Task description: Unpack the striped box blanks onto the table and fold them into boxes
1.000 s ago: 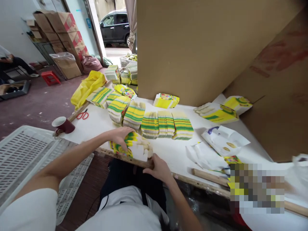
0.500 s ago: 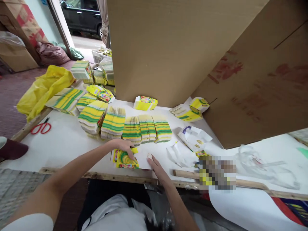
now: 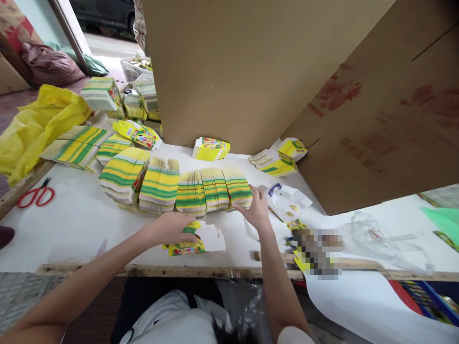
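My left hand [image 3: 175,229] lies over a flattened yellow printed carton [image 3: 184,247] near the table's front edge, holding it by its left part. A white flap [image 3: 213,237] of this carton points right. Farther right and back, my right hand [image 3: 255,208] is at the right end of a row of stacked flat cartons. Its thumb and fingers are apart around the near corner of the end stack [image 3: 235,186]. Beside that one stand the middle stack [image 3: 215,190] and another stack [image 3: 191,192], striped yellow and green.
A large cardboard box [image 3: 222,71] stands behind the stacks. Red-handled scissors [image 3: 36,197] lie at left, near a yellow plastic bag [image 3: 43,114]. White torn packaging [image 3: 289,200] and a clear plastic bag [image 3: 380,243] lie at right. A wooden strip [image 3: 143,271] edges the table.
My right hand has let go of the carton's white flap and moved right and back to the end stack. My left hand stays on the carton. The view has shifted right.
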The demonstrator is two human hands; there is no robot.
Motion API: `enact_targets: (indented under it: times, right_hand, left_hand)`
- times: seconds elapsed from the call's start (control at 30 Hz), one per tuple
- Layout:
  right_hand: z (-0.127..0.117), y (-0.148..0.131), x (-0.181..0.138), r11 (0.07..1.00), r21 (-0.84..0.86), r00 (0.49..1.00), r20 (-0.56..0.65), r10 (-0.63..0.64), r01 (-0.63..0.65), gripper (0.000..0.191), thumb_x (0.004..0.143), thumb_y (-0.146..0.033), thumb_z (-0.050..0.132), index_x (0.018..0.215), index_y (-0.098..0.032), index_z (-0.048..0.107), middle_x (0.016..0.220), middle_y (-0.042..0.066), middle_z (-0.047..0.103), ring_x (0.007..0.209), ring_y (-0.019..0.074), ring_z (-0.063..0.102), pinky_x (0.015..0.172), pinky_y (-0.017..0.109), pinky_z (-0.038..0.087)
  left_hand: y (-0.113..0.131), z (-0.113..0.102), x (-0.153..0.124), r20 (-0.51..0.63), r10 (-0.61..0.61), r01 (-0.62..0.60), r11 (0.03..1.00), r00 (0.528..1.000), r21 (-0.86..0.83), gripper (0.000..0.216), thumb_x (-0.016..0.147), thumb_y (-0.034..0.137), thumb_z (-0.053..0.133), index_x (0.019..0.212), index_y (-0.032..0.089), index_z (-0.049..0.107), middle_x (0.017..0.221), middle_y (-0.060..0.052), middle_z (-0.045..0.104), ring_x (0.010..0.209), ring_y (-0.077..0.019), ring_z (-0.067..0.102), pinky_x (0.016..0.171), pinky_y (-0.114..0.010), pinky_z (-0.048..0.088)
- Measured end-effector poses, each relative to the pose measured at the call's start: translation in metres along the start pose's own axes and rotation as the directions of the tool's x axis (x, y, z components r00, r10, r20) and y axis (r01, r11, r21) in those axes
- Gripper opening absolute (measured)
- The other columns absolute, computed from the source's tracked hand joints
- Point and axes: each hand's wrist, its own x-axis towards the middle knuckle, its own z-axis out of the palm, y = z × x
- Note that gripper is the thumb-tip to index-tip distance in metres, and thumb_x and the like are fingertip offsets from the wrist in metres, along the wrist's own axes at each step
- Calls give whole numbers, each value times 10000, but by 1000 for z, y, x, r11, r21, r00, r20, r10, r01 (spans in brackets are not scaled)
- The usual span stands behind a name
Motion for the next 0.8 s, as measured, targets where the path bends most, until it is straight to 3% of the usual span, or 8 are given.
enact_targets:
  times: [0.1, 0.2, 0.33, 0.47, 0.57, 0.63, 0.7, 0.8]
  right_hand:
    - [16, 2, 31, 980, -167, 977, 166, 135, -107, 1168, 582, -553, 857, 1530, -167, 295, 1577, 290, 244, 1469, 456, 246, 1092, 620, 343]
    - [24, 14, 43, 993, -83, 949, 296, 105, -84, 1135, 595, -532, 850, 1526, -183, 303, 1598, 262, 202, 1499, 386, 226, 1136, 546, 339]
    - [18, 32, 49, 999, 20, 947, 319, 36, -45, 1026, 623, -497, 803, 1487, -168, 358, 1602, 226, 192, 1516, 324, 204, 1196, 465, 279]
    - [16, 43, 56, 1000, -17, 955, 296, 23, -19, 963, 572, -359, 786, 1441, -211, 400, 1569, 178, 298, 1479, 329, 286, 1184, 489, 281]
    - [29, 42, 57, 992, -77, 981, 158, 111, -100, 897, 616, -396, 749, 1429, -205, 422, 1539, 202, 343, 1419, 398, 348, 1105, 568, 336]
    - [43, 36, 55, 982, -84, 984, 37, 174, -171, 873, 666, -504, 715, 1432, -201, 425, 1544, 224, 323, 1376, 451, 369, 1035, 618, 365]
    - [56, 28, 55, 975, -72, 976, -64, 207, -212, 869, 699, -588, 667, 1430, -185, 426, 1546, 245, 298, 1346, 471, 379, 1003, 630, 372]
    - [65, 20, 62, 973, -38, 966, -135, 220, -227, 874, 658, -541, 688, 1390, -123, 456, 1456, 266, 388, 1317, 438, 405, 1052, 589, 342]
  left_hand:
    - [2, -13, -13, -104, 65, -74, 994, 992, -80, 649, 845, 657, 546, 1401, 322, 538, 1453, -43, 565, 1336, -284, 523, 1096, -379, 411]
    - [-13, -32, -29, -364, 48, -96, 989, 930, -115, 589, 858, 644, 523, 1358, 336, 579, 1400, -36, 610, 1301, -261, 546, 1101, -391, 421]
    - [-53, -55, -52, -748, -27, -4, 999, 663, -40, 528, 890, 580, 521, 1247, 208, 637, 1306, -101, 658, 1239, -269, 578, 1095, -435, 426]
    - [-98, -61, -76, -936, -105, 149, 987, 335, -57, 490, 886, 525, 577, 1231, 183, 642, 1278, -95, 669, 1230, -243, 589, 1115, -447, 414]
    - [-127, -51, -91, -943, -316, 215, 933, 102, -289, 616, 793, 560, 655, 1276, 178, 637, 1280, -116, 670, 1228, -299, 598, 1076, -517, 446]
    - [-143, -39, -96, -868, -497, 145, 859, 1, -492, 707, 716, 567, 705, 1293, 167, 626, 1290, -140, 663, 1221, -335, 607, 1033, -552, 473]
    - [-155, -25, -96, -764, -645, 11, 764, -32, -646, 794, 667, 556, 739, 1333, 151, 585, 1330, -166, 637, 1248, -347, 591, 1039, -568, 464]
    - [-169, -5, -92, -619, -785, -144, 615, -16, -776, 919, 653, 574, 747, 1408, 118, 487, 1405, -215, 568, 1310, -352, 538, 1102, -585, 389]
